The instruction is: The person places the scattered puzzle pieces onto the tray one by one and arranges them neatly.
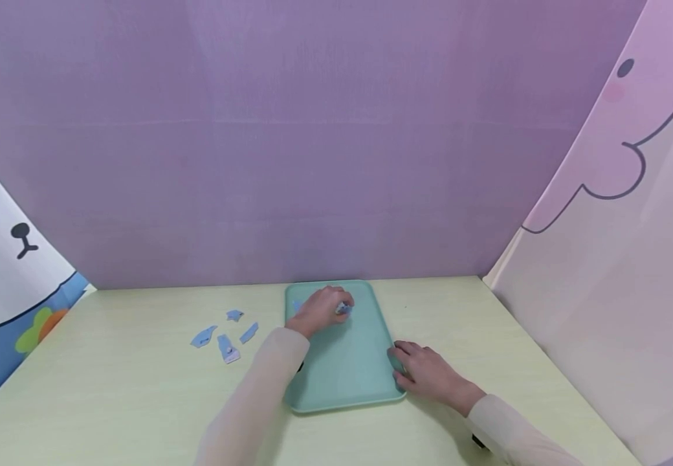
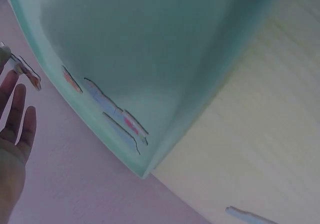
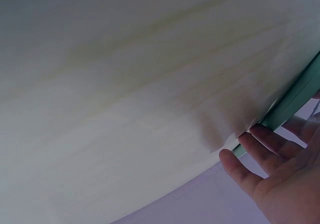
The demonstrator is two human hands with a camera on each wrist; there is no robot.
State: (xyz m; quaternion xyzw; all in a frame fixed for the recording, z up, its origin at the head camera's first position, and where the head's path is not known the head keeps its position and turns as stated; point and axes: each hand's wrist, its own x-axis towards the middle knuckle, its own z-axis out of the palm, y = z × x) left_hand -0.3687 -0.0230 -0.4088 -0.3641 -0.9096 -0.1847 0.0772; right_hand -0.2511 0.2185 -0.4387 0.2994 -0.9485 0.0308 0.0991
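Note:
My left hand (image 1: 323, 309) is above the far part of a mint-green tray (image 1: 348, 369), pinching a small puzzle piece (image 1: 343, 308) with a coloured print. In the left wrist view, the held piece (image 2: 29, 75) sits at the fingertips. Several flat pieces lie inside the tray near its corner, among them an orange-marked piece (image 2: 72, 79), a long blue piece (image 2: 102, 99) and a pink-marked piece (image 2: 134, 125). My right hand (image 1: 430, 374) rests at the tray's right rim. Its slightly bent fingers (image 3: 242, 171) touch the rim in the right wrist view.
Left of the tray, loose blue puzzle pieces lie on the pale wooden table (image 1: 138, 388): a star-like piece (image 1: 234, 315), a pointed piece (image 1: 204, 336), a narrow piece (image 1: 249, 332) and a piece with a pale end (image 1: 228, 349). A purple panel (image 1: 290, 162) stands behind the table.

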